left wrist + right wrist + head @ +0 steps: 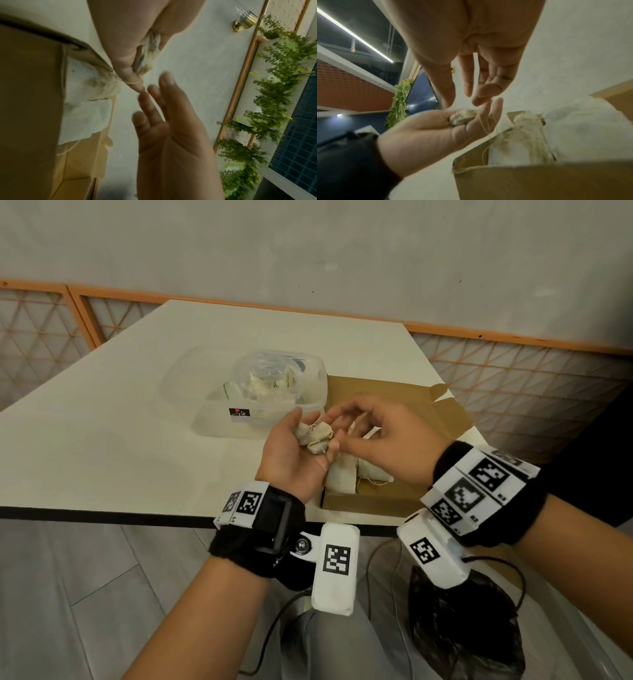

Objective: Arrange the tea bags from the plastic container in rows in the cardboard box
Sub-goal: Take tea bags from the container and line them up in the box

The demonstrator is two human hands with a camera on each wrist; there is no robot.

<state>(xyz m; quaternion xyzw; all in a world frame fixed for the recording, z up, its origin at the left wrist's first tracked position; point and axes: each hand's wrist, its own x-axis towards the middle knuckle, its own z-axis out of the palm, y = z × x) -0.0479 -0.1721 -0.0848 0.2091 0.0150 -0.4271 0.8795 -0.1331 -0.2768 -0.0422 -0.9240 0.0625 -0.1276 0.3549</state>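
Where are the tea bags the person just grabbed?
In the head view, the small bunch of tea bags lies in the upturned left hand, over the cardboard box's left edge, with the right hand close beside.

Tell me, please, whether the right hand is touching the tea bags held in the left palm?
Apart. The right wrist view shows wall between the right hand fingertips and the tea bags cupped in the left hand.

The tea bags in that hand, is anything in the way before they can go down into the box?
Nothing visible blocks them. The left hand cups crumpled tea bags just above the open box. The right hand hovers beside them with fingers spread. A few bags already lie in the box's near end.
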